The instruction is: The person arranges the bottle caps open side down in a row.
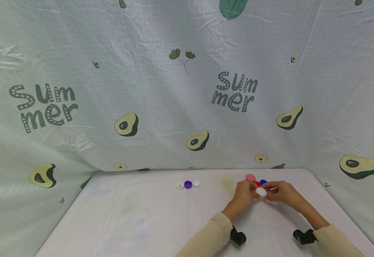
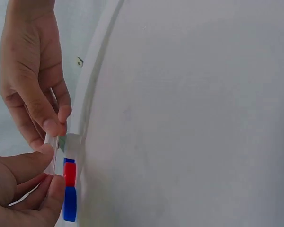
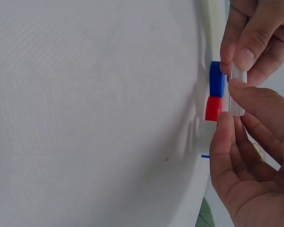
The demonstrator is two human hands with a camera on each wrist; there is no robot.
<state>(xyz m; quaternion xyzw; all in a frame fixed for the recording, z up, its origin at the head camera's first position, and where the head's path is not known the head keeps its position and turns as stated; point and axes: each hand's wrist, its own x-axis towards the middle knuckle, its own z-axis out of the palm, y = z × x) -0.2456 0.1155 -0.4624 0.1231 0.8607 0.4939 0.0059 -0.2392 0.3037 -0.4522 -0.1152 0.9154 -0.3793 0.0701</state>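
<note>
A white translucent round cap is held between both hands over the right part of the table. My left hand pinches its left edge with thumb and fingers, and my right hand pinches the opposite edge. Seen edge-on in the left wrist view, the cap is a thin clear-white disc with fingertips at both ends. Just beyond the hands lie a pink cap, a red cap and a blue cap, partly hidden by the fingers. The right wrist view shows a blue cap beside a red one.
A white cap, a purple cap and another white cap sit in a row near the table's back middle. Behind the white table hangs a printed curtain. Black devices are strapped at the wrists.
</note>
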